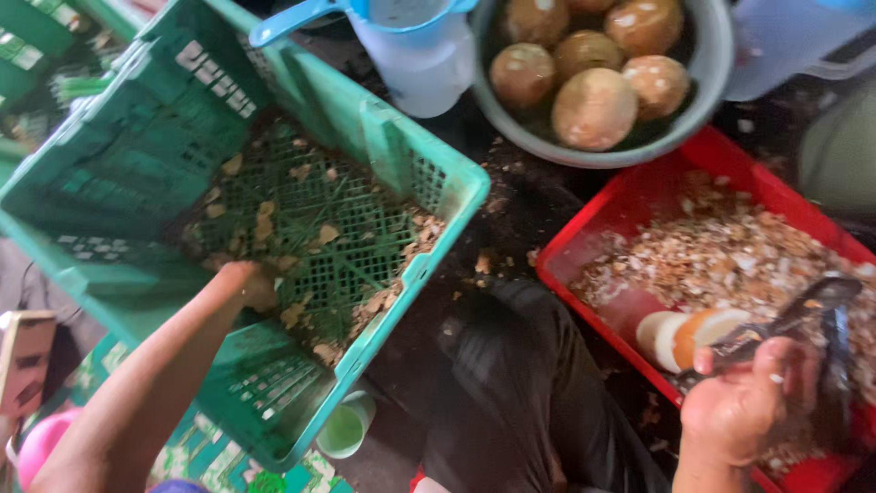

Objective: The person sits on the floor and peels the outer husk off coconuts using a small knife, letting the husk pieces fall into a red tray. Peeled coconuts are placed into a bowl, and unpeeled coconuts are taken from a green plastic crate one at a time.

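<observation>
Fingers of the right hand [748,402] clamp a dark peeler [794,319] above the red tray [639,196] on dark, scrap-strewn ground [511,205].

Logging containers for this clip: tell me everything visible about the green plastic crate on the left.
The green crate is moulded plastic with lattice walls and a grid floor, tilted so its open side faces the camera. It holds no whole items, only brown shell scraps scattered over the floor. The left hand reaches inside and touches the floor near the front wall. A small green cup sits under its lower corner, and a blue-handled jug stands behind its far rim.
</observation>
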